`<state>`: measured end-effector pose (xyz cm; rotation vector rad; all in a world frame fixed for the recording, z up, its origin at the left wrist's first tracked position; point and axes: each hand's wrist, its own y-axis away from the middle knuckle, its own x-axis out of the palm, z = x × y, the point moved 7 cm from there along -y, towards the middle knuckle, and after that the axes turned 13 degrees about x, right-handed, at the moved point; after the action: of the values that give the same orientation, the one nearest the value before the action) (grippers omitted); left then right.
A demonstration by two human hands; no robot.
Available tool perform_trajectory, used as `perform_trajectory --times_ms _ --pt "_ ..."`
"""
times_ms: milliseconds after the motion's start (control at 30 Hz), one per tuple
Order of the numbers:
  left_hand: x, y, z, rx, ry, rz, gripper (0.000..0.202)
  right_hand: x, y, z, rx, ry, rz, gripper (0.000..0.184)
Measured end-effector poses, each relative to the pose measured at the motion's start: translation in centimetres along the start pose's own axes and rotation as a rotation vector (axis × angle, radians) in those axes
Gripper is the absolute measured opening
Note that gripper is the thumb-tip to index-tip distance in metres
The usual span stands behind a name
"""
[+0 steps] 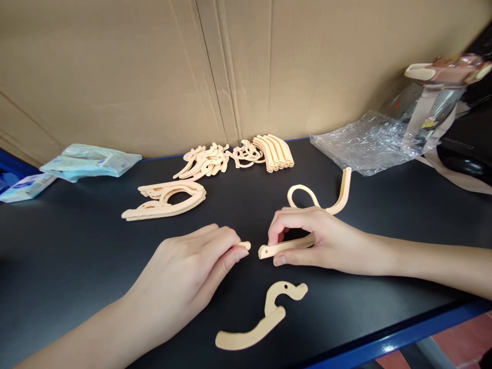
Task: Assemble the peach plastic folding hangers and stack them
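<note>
My left hand (194, 266) rests on the black table (77, 246), its fingers pinched on a small peach plastic piece (243, 245); most of the piece is hidden. My right hand (311, 238) is closed on a peach curved hanger arm (269, 250), whose free end points at the left hand's piece, a small gap apart. A peach hook part with a loop (322, 196) lies just behind the right hand. Another S-shaped peach part (261, 318) lies flat near the front edge, below both hands.
Piles of the same peach parts lie at the back: flat stacked ones (165, 200), a loose heap (215, 159), a row of curved arms (274, 151). Blue packets (90, 161) left, a clear plastic bag (365, 141) right, cardboard wall (230, 66) behind, blue table edge (403, 335).
</note>
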<state>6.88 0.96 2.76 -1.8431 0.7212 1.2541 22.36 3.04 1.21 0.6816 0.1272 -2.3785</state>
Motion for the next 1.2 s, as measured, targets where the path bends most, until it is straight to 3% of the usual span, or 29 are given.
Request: perform_trajectory --times_ms 167,433,700,800,900,967,1067,1200 --pt "0.3 0.2 0.7 -0.024 -0.061 0.006 0.037 -0.7 -0.3 0.3 -0.113 0.147 -0.103 0.013" --pt "0.9 0.2 1.0 -0.046 -0.091 0.021 0.013 -1.1 -0.4 0.0 -0.138 0.227 -0.170 0.021" --pt "0.8 0.1 1.3 0.080 -0.080 0.007 0.013 -3.3 0.7 0.8 -0.334 0.419 -0.276 0.020" --pt "0.7 0.4 1.3 0.057 -0.116 0.007 0.019 -4.6 0.4 0.3 -0.302 0.453 -0.172 0.021" --pt "0.4 0.5 1.1 0.020 -0.086 -0.006 0.018 -5.0 -0.1 -0.9 -0.207 0.490 0.010 0.031" --pt "0.3 0.5 0.9 0.001 -0.042 -0.013 0.014 -4.8 -0.3 -1.3 -0.188 0.472 0.062 0.032" --pt "0.3 0.3 0.9 -0.042 0.058 -0.020 0.009 -4.1 -0.4 -1.3 -0.198 0.430 0.042 0.022" --pt "1.2 0.1 1.3 -0.065 0.197 0.035 0.017 -2.8 -0.2 -0.8 -0.248 0.429 -0.015 0.024"
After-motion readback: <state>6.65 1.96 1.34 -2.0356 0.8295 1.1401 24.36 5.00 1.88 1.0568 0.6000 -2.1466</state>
